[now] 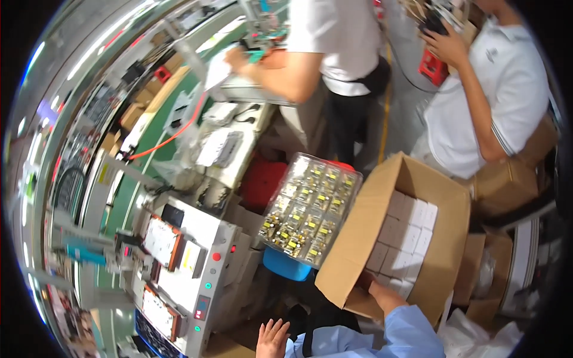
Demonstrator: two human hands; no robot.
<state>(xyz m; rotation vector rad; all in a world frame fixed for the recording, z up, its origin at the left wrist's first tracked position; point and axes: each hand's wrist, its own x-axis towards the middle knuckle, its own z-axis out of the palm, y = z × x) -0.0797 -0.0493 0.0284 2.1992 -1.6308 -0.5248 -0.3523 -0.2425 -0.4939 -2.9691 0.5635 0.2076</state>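
Observation:
My left hand is held up near the lower edge, with its fingers stretched out and nothing in it. My right hand reaches over the near end of a large open cardboard carton, beside the nearest white boxes. Its fingers are mostly hidden, so I cannot make out whether it grips anything. Several small white boxes stand in rows inside the carton. To the left of the carton lies a clear plastic tray of small circuit boards with yellow parts, apart from both hands.
A white machine with buttons stands at the left, holding two orange-edged fixtures. Under the tray are a blue stool and a red one. Two people in white shirts stand ahead. More cartons sit at the right.

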